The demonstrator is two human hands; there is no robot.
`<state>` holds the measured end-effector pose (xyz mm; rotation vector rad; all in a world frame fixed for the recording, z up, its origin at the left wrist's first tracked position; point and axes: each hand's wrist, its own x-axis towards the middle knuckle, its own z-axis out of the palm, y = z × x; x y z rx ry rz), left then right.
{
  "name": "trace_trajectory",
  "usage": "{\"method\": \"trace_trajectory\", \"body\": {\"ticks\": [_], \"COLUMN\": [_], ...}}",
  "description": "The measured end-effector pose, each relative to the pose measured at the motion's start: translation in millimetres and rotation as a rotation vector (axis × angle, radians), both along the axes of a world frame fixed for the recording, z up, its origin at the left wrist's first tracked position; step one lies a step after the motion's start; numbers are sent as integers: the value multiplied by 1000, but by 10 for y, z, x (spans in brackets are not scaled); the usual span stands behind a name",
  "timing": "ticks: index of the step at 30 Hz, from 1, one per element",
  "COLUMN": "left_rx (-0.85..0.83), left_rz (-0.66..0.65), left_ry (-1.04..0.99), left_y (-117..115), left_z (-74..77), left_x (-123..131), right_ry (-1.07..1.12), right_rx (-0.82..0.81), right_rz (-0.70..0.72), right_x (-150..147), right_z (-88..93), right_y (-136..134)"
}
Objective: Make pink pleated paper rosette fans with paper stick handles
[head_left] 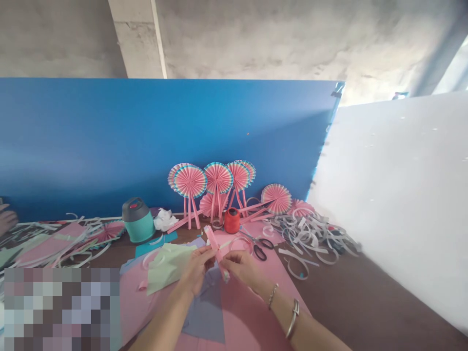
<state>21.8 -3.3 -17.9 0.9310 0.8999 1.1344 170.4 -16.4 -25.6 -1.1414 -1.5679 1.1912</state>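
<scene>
Both my hands meet over the table's middle and pinch a folded pink paper strip (215, 246) pleated like an accordion. My left hand (197, 270) grips its lower left side with closed fingers. My right hand (239, 265), with bracelets on the wrist, pinches it from the right. Under the hands lie pink paper sheets (252, 312), a grey-blue sheet (208, 312) and a pale green sheet (168, 265).
Finished pink paper fans (217, 183) lean on the blue board (109, 141). A red thread spool (231, 220), scissors (258, 246), a teal jar (138, 220) and curled paper offcuts (314, 234) lie around. A white board (402, 195) stands right. Another person's hand (6, 217) shows far left.
</scene>
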Motion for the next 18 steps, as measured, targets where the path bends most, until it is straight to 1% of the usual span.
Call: {"method": "trace_trajectory", "body": {"ticks": [4, 6, 9, 12, 15, 18], "left_rx": [-20, -21, -17, -43, -77, -75], "left_rz": [-16, -10, -15, -62, -112, -138], "left_ry": [-26, -25, -25, -10, 11, 9], "left_y": [31, 41, 35, 12, -11, -22], "left_z": [-54, -57, -28, 1, 0, -15], "left_x": [-49, -68, -73, -58, -40, -32], "right_ry": [-91, -126, -164, -190, -260, -348], "right_rx": [145, 225, 300, 369, 512, 639], "right_rz": [-58, -76, -74, -132, -180, -167], "right_x": [51, 73, 83, 77, 84, 108], "right_z": [-103, -129, -115, -86, -78, -61], "right_y": [49, 53, 38, 36, 56, 61]}}
